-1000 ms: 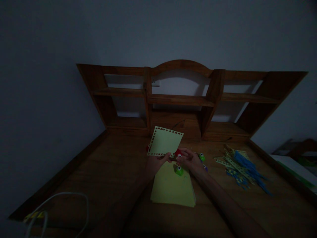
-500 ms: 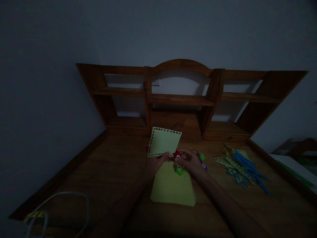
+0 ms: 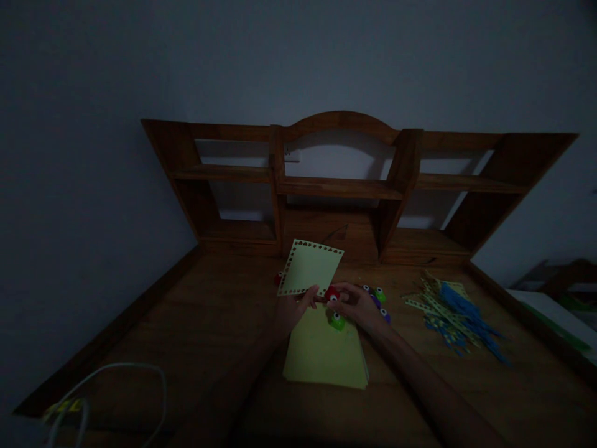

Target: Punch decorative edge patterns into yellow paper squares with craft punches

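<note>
A pale yellow sheet of paper [image 3: 311,267] is raised over the desk, with small punched shapes along its left, top and bottom edges. My left hand [image 3: 296,306] grips its lower edge, thumb on top. Between the fingers of my right hand [image 3: 355,303] is a small red paper punch [image 3: 332,294] with an eye-like white spot, close against the sheet's lower right corner. A green paper punch [image 3: 337,321] lies just below my hands on a stack of yellow paper [image 3: 325,361]. In this dim light I cannot tell whether the red punch's slot is around the paper.
Green [image 3: 379,295] and purple punches [image 3: 385,315] lie right of my right hand. Another red punch [image 3: 279,278] sits behind the sheet's left edge. Yellow and blue paper strips [image 3: 459,314] are heaped at right. A wooden shelf unit [image 3: 340,186] stands behind; a white cable [image 3: 135,366] curls at lower left.
The raised sheet has turned slightly and shifted a little right. The red punch in my right hand now sits nearer the sheet's lower right corner.
</note>
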`<state>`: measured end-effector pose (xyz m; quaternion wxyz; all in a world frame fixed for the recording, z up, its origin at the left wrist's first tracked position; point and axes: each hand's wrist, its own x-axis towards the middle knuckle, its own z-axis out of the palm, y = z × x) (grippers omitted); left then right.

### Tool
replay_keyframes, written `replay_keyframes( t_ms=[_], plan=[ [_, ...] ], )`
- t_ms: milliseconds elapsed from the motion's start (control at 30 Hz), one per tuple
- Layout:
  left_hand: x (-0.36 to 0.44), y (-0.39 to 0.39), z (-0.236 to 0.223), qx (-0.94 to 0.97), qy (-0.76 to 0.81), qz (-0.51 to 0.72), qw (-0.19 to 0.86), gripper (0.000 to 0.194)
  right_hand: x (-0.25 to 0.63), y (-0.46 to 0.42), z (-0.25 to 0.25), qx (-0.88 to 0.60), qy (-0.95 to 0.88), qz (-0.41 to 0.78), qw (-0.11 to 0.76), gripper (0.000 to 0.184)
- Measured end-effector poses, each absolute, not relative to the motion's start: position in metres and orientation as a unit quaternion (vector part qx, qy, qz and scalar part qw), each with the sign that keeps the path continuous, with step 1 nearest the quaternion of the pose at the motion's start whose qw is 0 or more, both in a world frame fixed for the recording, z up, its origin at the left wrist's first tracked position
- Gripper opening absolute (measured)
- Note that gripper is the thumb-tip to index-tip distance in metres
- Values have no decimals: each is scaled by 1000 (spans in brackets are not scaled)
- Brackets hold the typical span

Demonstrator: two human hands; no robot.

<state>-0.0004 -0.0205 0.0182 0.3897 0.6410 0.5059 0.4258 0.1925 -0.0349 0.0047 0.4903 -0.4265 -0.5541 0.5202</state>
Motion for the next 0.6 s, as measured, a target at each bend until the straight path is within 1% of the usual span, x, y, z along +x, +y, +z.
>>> replay_keyframes(
  t_ms=[233, 367, 500, 600],
  plan=[
    [-2, -24, 22, 666, 517, 406, 352, 40, 198, -32, -1, -440, -584, 517, 446, 48],
    [-3, -26, 25, 677, 516, 396, 344, 41, 199, -33, 0, -437, -590, 505, 455, 50],
    [-3, -24, 23, 695, 520, 393, 304, 42, 199, -34, 5, -435, -590, 503, 458, 50],
    [-3, -23, 22, 690, 526, 385, 315, 44, 199, -34, 6, -431, -588, 508, 459, 49]
  ],
)
